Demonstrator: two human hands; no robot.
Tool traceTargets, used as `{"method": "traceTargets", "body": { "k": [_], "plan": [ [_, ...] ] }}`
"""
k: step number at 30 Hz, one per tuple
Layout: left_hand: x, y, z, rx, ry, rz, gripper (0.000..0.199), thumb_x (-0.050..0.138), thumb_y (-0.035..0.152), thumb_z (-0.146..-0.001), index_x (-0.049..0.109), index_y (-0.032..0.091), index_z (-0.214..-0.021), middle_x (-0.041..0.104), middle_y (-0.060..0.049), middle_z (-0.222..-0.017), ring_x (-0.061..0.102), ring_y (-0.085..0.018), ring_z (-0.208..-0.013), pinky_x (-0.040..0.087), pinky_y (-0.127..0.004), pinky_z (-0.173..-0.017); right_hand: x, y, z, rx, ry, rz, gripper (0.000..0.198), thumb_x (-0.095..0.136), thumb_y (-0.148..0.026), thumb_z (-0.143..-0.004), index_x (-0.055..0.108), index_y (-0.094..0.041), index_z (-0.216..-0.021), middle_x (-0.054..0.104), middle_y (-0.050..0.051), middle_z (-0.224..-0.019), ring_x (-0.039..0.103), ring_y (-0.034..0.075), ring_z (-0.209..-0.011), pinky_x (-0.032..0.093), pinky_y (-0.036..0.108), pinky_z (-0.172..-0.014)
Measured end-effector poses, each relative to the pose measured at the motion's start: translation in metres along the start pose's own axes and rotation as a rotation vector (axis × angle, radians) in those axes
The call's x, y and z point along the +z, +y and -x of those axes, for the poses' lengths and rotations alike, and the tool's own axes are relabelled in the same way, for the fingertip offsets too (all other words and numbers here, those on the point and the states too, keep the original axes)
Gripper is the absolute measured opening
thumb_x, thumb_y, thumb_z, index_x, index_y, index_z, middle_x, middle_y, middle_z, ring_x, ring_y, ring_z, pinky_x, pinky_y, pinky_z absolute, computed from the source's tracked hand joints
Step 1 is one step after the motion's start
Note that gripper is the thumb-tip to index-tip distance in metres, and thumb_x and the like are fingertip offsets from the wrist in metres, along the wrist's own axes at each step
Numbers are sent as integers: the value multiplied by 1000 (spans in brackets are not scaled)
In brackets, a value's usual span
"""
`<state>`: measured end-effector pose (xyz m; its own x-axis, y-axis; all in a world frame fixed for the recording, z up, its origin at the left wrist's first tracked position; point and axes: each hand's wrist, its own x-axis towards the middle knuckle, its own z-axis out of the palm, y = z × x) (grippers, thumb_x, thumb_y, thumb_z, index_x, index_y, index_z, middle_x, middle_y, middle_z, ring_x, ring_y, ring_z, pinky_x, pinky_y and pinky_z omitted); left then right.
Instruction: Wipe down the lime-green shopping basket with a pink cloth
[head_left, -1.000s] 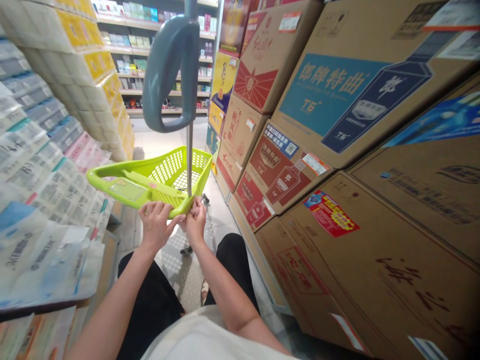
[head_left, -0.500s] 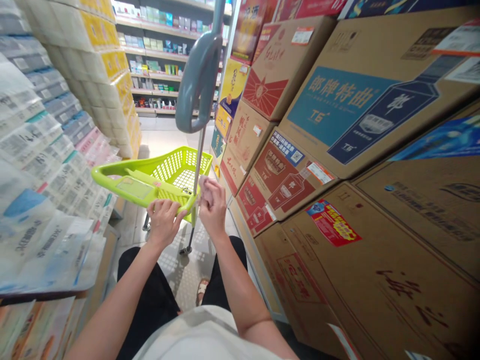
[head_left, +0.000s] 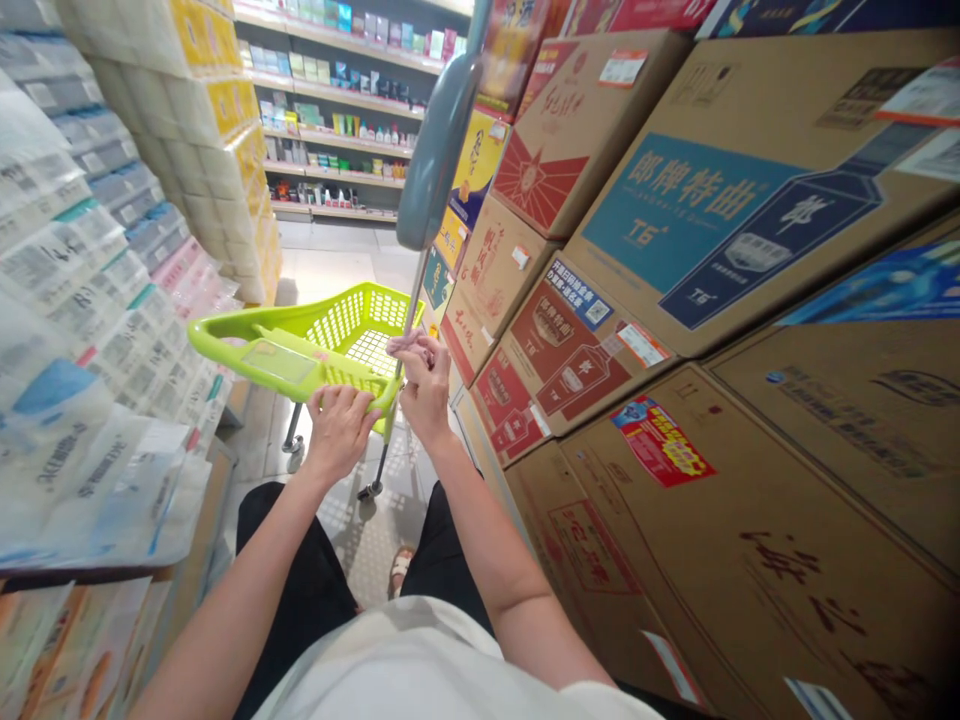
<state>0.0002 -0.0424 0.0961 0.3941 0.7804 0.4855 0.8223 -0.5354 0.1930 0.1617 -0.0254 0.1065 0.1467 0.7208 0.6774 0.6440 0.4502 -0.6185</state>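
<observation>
A lime-green shopping cart (head_left: 225,338) with a perforated basket stands in front of me. My left hand (head_left: 340,432) is closed over its near edge, fingers curled over the rim. My right hand (head_left: 426,400) grips a crumpled pinkish cloth (head_left: 403,344), which lies against a thin metal pole (head_left: 416,285) at the cart's right corner. Up that pole sits a grey-blue plastic handle (head_left: 437,165), seen nearly edge-on. Fingers of the right hand partly hide the cloth. The basket's visible floor is bare mesh.
Stacked cardboard cartons (head_left: 645,560) wall the aisle on the right. Packaged tissue (head_left: 97,330) is piled on the left, with tall yellow-and-white packs (head_left: 217,130) behind. Shelves of small goods (head_left: 337,135) cross the far end. Tiled floor (head_left: 315,245) shows between.
My right hand and the cloth have shifted slightly up and left against the pole. The pole's handle has turned to a narrower view and stands farther right. My left hand keeps its hold.
</observation>
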Motion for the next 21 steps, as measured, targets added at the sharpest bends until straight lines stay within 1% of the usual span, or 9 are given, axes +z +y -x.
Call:
{"method": "traceTargets", "body": {
  "k": [2, 4, 6, 9, 11, 13, 16, 19, 21],
  "plan": [
    [-1, 0, 0, 3, 6, -9, 30, 36, 39, -96, 60, 23, -105, 61, -7, -97, 46, -26, -105, 24, -44, -96, 2, 13, 5, 13, -45, -38, 38, 44, 0, -77, 70, -22, -93, 51, 7, -123, 49, 21, -122, 42, 38, -104],
    [-1, -1, 1, 7, 12, -15, 30, 36, 39, -96, 60, 23, -104, 61, -6, -97, 46, -25, -104, 24, -43, -96, 0, 26, 5, 31, -108, -109, 33, 47, 0, -72, 69, -21, -83, 56, 6, -112, 57, 18, -111, 46, 34, -98],
    [-2, -2, 2, 11, 8, -17, 30, 36, 39, -96, 60, 23, -104, 61, -5, -97, 46, -25, -104, 24, -43, -97, -5, 33, -5, 55, -67, -176, 29, 49, -2, -68, 67, -21, -79, 59, 4, -106, 59, 18, -106, 47, 32, -96],
    [-2, -2, 2, 15, 1, -21, 30, 37, 40, -96, 60, 23, -104, 61, -5, -97, 46, -25, -104, 25, -43, -97, -8, 32, -26, 76, 90, -234, 29, 49, -4, -69, 65, -21, -86, 59, 4, -109, 56, 19, -113, 44, 33, -101],
    [-2, -1, 2, 9, 5, -45, 29, 38, 39, -96, 61, 23, -104, 62, -6, -97, 46, -25, -103, 25, -43, -96, -3, 27, -32, 90, 56, -238, 35, 45, -4, -70, 64, -21, -94, 60, 4, -109, 56, 18, -113, 44, 33, -101],
    [-3, 2, 2, 1, 11, -81, 28, 40, 39, -95, 61, 23, -105, 62, -6, -98, 47, -25, -102, 26, -44, -96, 5, 23, -26, 132, -34, -165, 42, 42, -2, -72, 63, -21, -103, 60, 5, -110, 57, 18, -110, 44, 34, -102],
    [-5, 8, 3, 1, 16, -122, 27, 42, 40, -94, 60, 24, -106, 62, -7, -99, 48, -26, -101, 27, -44, -96, 8, 16, -7, 209, -111, 18, 48, 43, -3, -75, 60, -20, -116, 59, 7, -115, 56, 21, -112, 43, 35, -102],
    [-2, 19, 4, -6, 16, -131, 26, 44, 40, -94, 60, 23, -106, 63, -6, -99, 50, -26, -101, 29, -43, -96, -5, 3, 6, 253, -189, 170, 50, 45, -5, -77, 58, -19, -123, 58, 10, -115, 57, 24, -107, 46, 37, -96],
    [3, 28, 4, -30, 29, -119, 27, 45, 38, -94, 58, 20, -109, 63, -7, -98, 51, -26, -101, 30, -43, -97, -20, -9, 10, 242, -201, 237, 50, 46, -5, -77, 58, -18, -123, 58, 11, -114, 57, 25, -106, 47, 38, -94]
  ]
}}
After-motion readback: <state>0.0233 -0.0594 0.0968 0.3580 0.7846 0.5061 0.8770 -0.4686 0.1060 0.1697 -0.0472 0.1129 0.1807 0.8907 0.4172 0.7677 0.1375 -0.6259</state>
